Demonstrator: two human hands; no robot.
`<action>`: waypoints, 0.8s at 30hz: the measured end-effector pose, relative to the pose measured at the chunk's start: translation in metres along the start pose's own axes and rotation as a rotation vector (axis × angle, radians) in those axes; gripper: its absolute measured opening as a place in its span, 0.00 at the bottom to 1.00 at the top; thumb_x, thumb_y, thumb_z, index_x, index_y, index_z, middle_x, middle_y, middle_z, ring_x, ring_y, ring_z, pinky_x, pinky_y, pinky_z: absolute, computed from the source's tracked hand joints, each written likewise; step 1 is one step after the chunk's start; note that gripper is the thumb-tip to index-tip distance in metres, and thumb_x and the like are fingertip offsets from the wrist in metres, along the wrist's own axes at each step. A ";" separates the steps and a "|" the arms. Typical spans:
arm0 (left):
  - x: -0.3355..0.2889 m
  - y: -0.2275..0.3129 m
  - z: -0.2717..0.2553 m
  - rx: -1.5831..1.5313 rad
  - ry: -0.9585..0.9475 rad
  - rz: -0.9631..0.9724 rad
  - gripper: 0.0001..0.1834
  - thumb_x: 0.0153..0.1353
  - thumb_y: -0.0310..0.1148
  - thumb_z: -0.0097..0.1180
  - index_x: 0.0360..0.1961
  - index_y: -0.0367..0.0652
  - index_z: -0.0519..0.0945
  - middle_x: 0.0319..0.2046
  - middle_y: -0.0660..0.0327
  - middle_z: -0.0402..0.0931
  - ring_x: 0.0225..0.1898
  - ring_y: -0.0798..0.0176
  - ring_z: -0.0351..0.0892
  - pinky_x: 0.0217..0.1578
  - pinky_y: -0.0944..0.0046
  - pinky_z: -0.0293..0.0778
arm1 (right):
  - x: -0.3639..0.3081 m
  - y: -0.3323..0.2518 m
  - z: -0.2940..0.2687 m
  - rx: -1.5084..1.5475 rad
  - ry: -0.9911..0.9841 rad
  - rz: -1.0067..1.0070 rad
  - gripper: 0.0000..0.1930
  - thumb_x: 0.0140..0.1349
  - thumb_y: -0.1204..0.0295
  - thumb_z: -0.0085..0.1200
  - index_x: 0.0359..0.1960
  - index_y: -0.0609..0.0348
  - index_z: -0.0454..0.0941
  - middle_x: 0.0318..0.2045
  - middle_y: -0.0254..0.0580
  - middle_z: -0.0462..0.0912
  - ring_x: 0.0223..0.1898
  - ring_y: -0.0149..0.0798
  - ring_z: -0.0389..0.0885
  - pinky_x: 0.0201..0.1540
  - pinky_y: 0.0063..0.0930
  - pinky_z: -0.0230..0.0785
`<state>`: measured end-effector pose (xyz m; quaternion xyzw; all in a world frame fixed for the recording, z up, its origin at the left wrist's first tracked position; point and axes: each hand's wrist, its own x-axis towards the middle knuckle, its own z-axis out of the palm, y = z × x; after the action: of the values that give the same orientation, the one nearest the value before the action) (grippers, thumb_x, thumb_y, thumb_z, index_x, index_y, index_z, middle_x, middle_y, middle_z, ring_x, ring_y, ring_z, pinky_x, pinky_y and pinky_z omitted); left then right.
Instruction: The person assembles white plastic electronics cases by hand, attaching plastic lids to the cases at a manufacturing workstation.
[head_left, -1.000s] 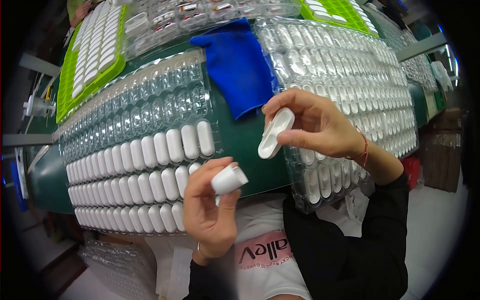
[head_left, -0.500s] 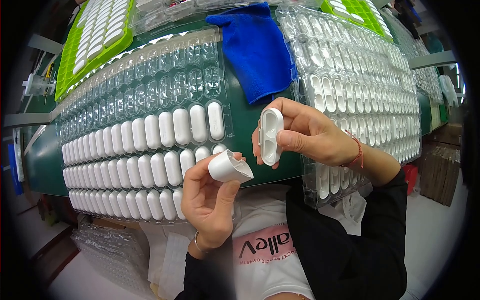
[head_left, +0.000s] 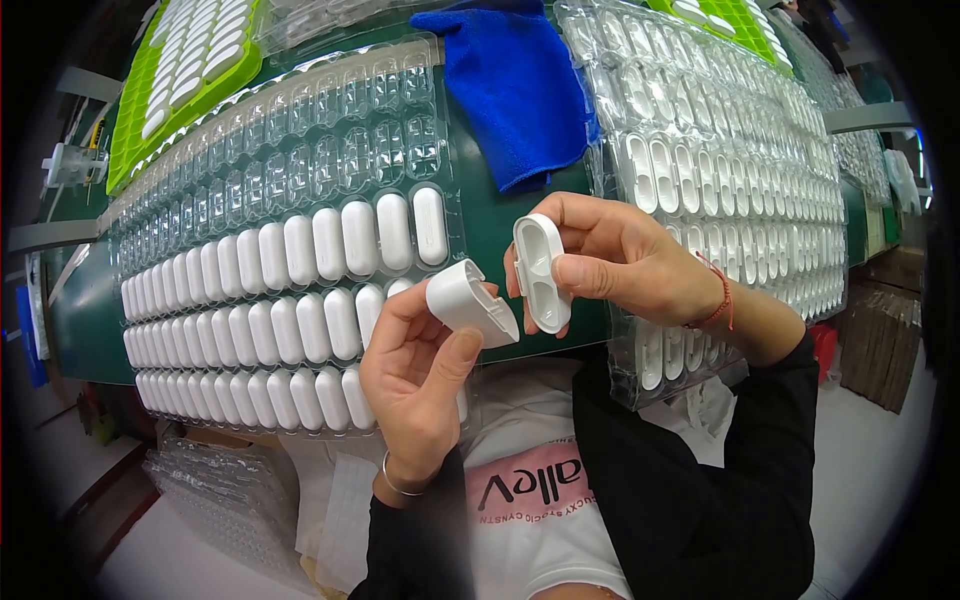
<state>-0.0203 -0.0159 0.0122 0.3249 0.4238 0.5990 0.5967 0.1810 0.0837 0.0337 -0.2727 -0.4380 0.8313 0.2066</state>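
Between thumb and fingers, my left hand (head_left: 420, 370) grips a white plastic shell (head_left: 472, 303), the deeper hollow part of an earbud case, tilted with its open edge toward the right. A white earbud case lid (head_left: 541, 273) is in my right hand (head_left: 625, 262), thumb on its rim; its two hollows face up. The two parts are close together but apart. Left of my hands lies a clear blister tray (head_left: 385, 150) with rows of rounded white shells (head_left: 328, 243). At the right, another clear tray (head_left: 622, 335) carries rows of white lids (head_left: 687, 180), hollow side up.
A blue cloth (head_left: 520, 95) lies on the green table (head_left: 482, 215) between the trays. Green racks (head_left: 128, 150) with white pieces stand at the far left and far right. Stacked clear trays (head_left: 225, 500) sit below the table's left edge.
My left hand has turned the shell and brought it slightly up and right, nearer the lid. The lid has tipped a little in my right hand. The view has shifted slightly.
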 end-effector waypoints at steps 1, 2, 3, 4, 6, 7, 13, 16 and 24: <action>0.000 -0.001 -0.001 -0.031 -0.009 -0.019 0.21 0.64 0.22 0.55 0.56 0.30 0.66 0.50 0.47 0.76 0.51 0.62 0.77 0.52 0.64 0.73 | -0.001 0.000 0.001 -0.014 0.005 0.005 0.17 0.68 0.64 0.52 0.51 0.63 0.67 0.45 0.47 0.78 0.42 0.36 0.82 0.41 0.28 0.77; 0.001 -0.002 -0.001 -0.062 -0.018 -0.038 0.21 0.64 0.23 0.55 0.56 0.30 0.66 0.51 0.46 0.76 0.51 0.62 0.77 0.52 0.64 0.73 | -0.001 -0.002 0.002 -0.012 0.005 0.005 0.17 0.68 0.64 0.52 0.51 0.63 0.67 0.45 0.47 0.78 0.42 0.36 0.82 0.41 0.28 0.77; 0.001 -0.002 0.000 -0.061 -0.017 -0.040 0.21 0.64 0.23 0.55 0.56 0.30 0.66 0.51 0.46 0.76 0.51 0.62 0.77 0.52 0.64 0.73 | -0.001 -0.004 0.004 -0.018 0.004 0.011 0.17 0.69 0.64 0.52 0.50 0.64 0.68 0.45 0.46 0.80 0.40 0.33 0.82 0.40 0.26 0.76; 0.002 -0.002 0.001 -0.079 -0.021 -0.012 0.21 0.64 0.23 0.56 0.56 0.30 0.66 0.52 0.45 0.76 0.52 0.62 0.77 0.53 0.64 0.72 | -0.001 -0.005 0.005 -0.025 0.003 0.017 0.16 0.70 0.64 0.51 0.49 0.65 0.70 0.44 0.44 0.81 0.38 0.30 0.81 0.39 0.24 0.75; 0.002 -0.004 0.005 -0.099 -0.030 0.010 0.21 0.64 0.24 0.56 0.57 0.30 0.66 0.53 0.44 0.75 0.52 0.62 0.77 0.53 0.64 0.72 | -0.001 -0.002 0.005 -0.014 0.010 0.009 0.16 0.70 0.64 0.52 0.50 0.66 0.70 0.44 0.45 0.81 0.38 0.30 0.81 0.39 0.23 0.75; 0.001 -0.006 0.007 -0.052 -0.018 0.022 0.21 0.64 0.25 0.56 0.56 0.30 0.67 0.53 0.42 0.74 0.52 0.61 0.77 0.53 0.63 0.72 | -0.001 -0.001 0.004 -0.005 0.013 0.000 0.17 0.70 0.64 0.52 0.50 0.66 0.70 0.44 0.46 0.81 0.37 0.30 0.81 0.39 0.23 0.75; 0.000 -0.008 0.004 -0.064 -0.028 0.028 0.21 0.63 0.22 0.57 0.55 0.30 0.67 0.54 0.43 0.75 0.53 0.62 0.76 0.54 0.64 0.71 | -0.001 -0.001 0.003 -0.036 -0.021 0.018 0.17 0.70 0.63 0.51 0.49 0.67 0.72 0.39 0.46 0.83 0.35 0.29 0.81 0.38 0.22 0.73; 0.001 -0.012 0.002 -0.035 -0.056 0.056 0.21 0.62 0.21 0.58 0.54 0.31 0.68 0.54 0.43 0.75 0.53 0.62 0.76 0.55 0.63 0.71 | -0.001 0.001 0.002 -0.026 0.007 0.005 0.17 0.70 0.62 0.51 0.48 0.67 0.73 0.37 0.45 0.84 0.35 0.29 0.81 0.38 0.21 0.72; 0.000 -0.013 0.001 0.052 -0.063 0.097 0.20 0.61 0.20 0.58 0.54 0.31 0.68 0.54 0.45 0.75 0.54 0.62 0.76 0.55 0.63 0.70 | -0.002 -0.001 0.002 -0.026 0.021 0.065 0.21 0.67 0.59 0.53 0.51 0.67 0.71 0.35 0.45 0.83 0.37 0.31 0.82 0.43 0.23 0.73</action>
<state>-0.0137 -0.0165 0.0005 0.3792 0.4042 0.6056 0.5710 0.1809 0.0818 0.0354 -0.2980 -0.4376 0.8289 0.1806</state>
